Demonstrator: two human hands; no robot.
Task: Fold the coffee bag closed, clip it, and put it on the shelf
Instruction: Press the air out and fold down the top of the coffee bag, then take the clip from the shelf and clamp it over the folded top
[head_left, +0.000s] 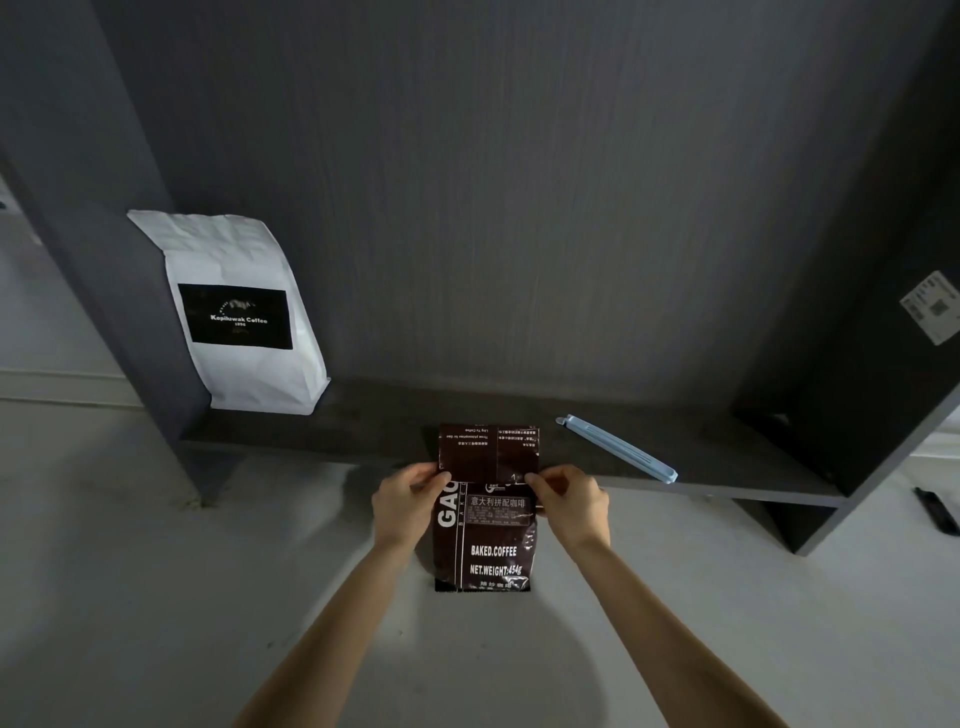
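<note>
A dark brown coffee bag (485, 551) with white print hangs in front of the shelf edge, held up by both hands. Its top flap (488, 452) is bent over along a crease, its back side showing. My left hand (408, 496) pinches the bag's left edge at the crease. My right hand (566, 499) pinches the right edge at the same height. A light blue bag clip (618, 448) lies shut on the dark shelf board (363, 426), just right of the bag, untouched.
A white coffee bag (239, 317) with a black label stands at the shelf's left end against the dark side panel. The shelf's right wall (883, 338) carries a white sticker. A black object (937, 512) lies on the pale floor at far right.
</note>
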